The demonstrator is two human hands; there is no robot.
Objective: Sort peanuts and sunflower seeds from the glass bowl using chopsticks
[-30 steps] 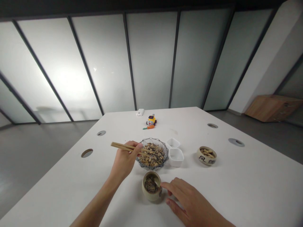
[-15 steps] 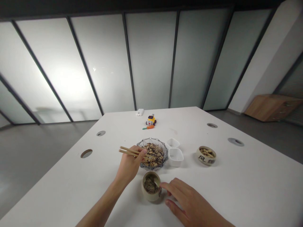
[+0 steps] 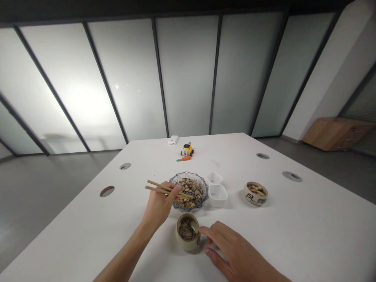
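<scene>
A: White table [image 3: 293,235], frosted panels [image 3: 188,78] behind. Left hand [image 3: 158,205]?
B: Gripping chopsticks [image 3: 160,188], tips over the glass seed bowl [image 3: 206,192].
A: Right hand [image 3: 235,254]?
B: Loose, fingertips touching the seed cup [image 3: 183,243], likely steadying it.

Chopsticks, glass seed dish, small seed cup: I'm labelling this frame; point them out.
chopsticks [image 3: 155,184]: head view, bare shafts.
glass seed dish [image 3: 205,192]: head view, right rim.
small seed cup [image 3: 185,243]: head view, front wall.

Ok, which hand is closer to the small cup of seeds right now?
Right. The right hand lies beside the small cup, index fingertip at its right side. The left hand holds chopsticks over the glass bowl behind it.
</scene>
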